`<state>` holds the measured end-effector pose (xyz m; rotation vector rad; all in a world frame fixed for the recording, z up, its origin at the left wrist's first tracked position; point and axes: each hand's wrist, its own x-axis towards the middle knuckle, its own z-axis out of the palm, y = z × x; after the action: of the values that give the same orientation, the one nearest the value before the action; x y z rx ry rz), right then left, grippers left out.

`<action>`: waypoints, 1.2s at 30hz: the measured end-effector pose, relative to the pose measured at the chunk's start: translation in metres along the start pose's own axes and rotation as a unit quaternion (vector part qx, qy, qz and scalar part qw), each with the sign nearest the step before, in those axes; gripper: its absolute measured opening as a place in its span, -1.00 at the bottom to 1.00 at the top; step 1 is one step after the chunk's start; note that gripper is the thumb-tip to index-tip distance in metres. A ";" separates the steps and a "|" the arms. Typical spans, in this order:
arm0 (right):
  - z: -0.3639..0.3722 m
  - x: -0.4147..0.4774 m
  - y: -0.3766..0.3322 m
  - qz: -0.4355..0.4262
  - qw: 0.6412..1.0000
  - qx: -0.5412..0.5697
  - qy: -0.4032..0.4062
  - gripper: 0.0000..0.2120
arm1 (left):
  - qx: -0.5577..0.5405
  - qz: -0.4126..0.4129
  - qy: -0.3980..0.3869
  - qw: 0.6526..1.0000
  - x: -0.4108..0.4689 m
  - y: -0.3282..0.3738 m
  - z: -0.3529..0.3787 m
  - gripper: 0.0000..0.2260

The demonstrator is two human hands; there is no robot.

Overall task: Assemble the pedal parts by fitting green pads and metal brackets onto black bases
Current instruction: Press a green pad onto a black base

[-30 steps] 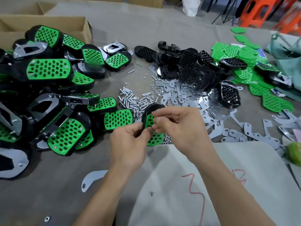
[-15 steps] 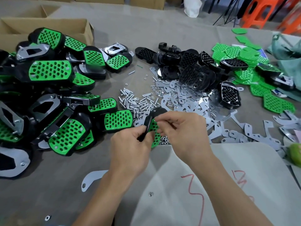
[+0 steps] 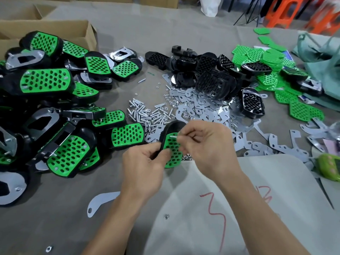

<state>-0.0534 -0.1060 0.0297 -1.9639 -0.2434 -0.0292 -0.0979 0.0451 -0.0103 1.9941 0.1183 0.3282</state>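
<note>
Left hand gripped black base with green pad, long axis running away; right hand pinched screw at pad's far end.

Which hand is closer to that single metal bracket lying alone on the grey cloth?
Left. The left hand, gripping the pedal, is just up-right of the bracket; the right hand, pinching a screw, is farther right.

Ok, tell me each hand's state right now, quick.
Left hand: grips the black base.
Right hand: pinches a small screw at the green pad.
</note>
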 end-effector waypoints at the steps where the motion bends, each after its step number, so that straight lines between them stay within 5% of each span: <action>1: 0.001 -0.001 0.001 0.018 1.000 0.014 0.012 -0.79 | 0.016 0.005 0.009 1.000 -0.001 0.002 -0.001 -0.67; 5: 0.006 -0.009 0.002 0.028 0.999 0.017 0.027 -0.91 | 0.172 0.068 0.039 0.982 -0.001 0.013 -0.008 -0.61; 9: 0.012 -0.013 -0.003 0.031 0.996 -0.030 0.080 -0.92 | 0.217 0.126 0.051 0.967 -0.001 0.021 -0.005 -0.63; 11: 0.012 -0.012 -0.005 0.103 0.989 0.085 0.057 -0.79 | 0.223 0.144 0.066 0.962 -0.001 0.022 -0.005 -0.63; 14: 0.005 -0.007 -0.013 0.246 0.907 0.342 0.012 -0.70 | 0.255 0.170 0.069 0.949 -0.001 0.021 -0.006 -0.66; 15: 0.006 -0.009 -0.013 0.227 0.926 0.300 0.028 -0.72 | 0.263 0.174 0.067 0.947 0.000 0.020 -0.006 -0.68; 17: 0.009 -0.016 -0.009 0.047 0.992 0.003 0.114 -0.79 | 0.257 0.176 0.065 0.948 0.000 0.021 -0.006 -0.68; 18: 0.010 -0.020 -0.011 -0.070 0.977 -0.157 0.129 -0.83 | 0.245 0.173 0.060 0.952 0.001 0.021 -0.007 -0.69; 20: 0.011 -0.019 -0.008 -0.161 0.948 -0.253 0.112 -0.86 | 0.225 0.168 0.052 0.958 0.000 0.019 -0.009 -0.70; 21: 0.011 -0.018 -0.007 -0.126 0.962 -0.223 0.094 -0.85 | 0.223 0.167 0.050 0.959 -0.001 0.019 -0.009 -0.69; 23: 0.008 -0.010 -0.009 0.085 0.993 0.067 0.054 -0.78 | 0.226 0.166 0.048 0.959 0.000 0.020 -0.011 -0.65; 25: 0.007 -0.007 -0.017 0.303 0.875 0.379 -0.008 -0.76 | 0.239 0.177 0.046 0.954 0.003 0.020 -0.012 -0.64; 27: 0.006 -0.006 -0.012 0.391 0.784 0.483 -0.002 -0.75 | 0.252 0.195 0.041 0.947 0.004 0.019 -0.014 -0.69; 28: 0.007 -0.006 -0.011 0.365 0.813 0.455 0.004 -0.75 | 0.254 0.200 0.042 0.945 0.005 0.018 -0.014 -0.70; 30: 0.011 -0.013 -0.005 0.176 0.964 0.192 0.060 -0.78 | 0.246 0.198 0.032 0.948 0.006 0.020 -0.013 -0.69; 31: 0.011 -0.017 -0.002 0.054 0.994 -0.019 0.088 -0.82 | 0.237 0.195 0.024 0.951 0.005 0.021 -0.011 -0.68; 32: 0.012 -0.019 -0.002 -0.041 0.981 -0.164 0.093 -0.85 | 0.227 0.192 0.018 0.955 0.004 0.021 -0.010 -0.69; 33: 0.013 -0.018 0.001 -0.077 0.970 -0.208 0.099 -0.86 | 0.218 0.187 0.015 0.958 0.003 0.021 -0.009 -0.71; 34: 0.013 -0.018 0.000 -0.066 0.980 -0.163 0.091 -0.86 | 0.209 0.180 0.013 0.961 0.002 0.021 -0.009 -0.73; 36: 0.010 -0.015 -0.003 0.053 0.991 0.098 0.067 -0.80 | 0.180 0.150 -0.005 0.972 0.002 0.021 -0.009 -0.75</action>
<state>-0.0692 -0.0979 0.0268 -1.7680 -0.0507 -0.0663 -0.0998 0.0443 0.0121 2.3771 -0.1430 0.5197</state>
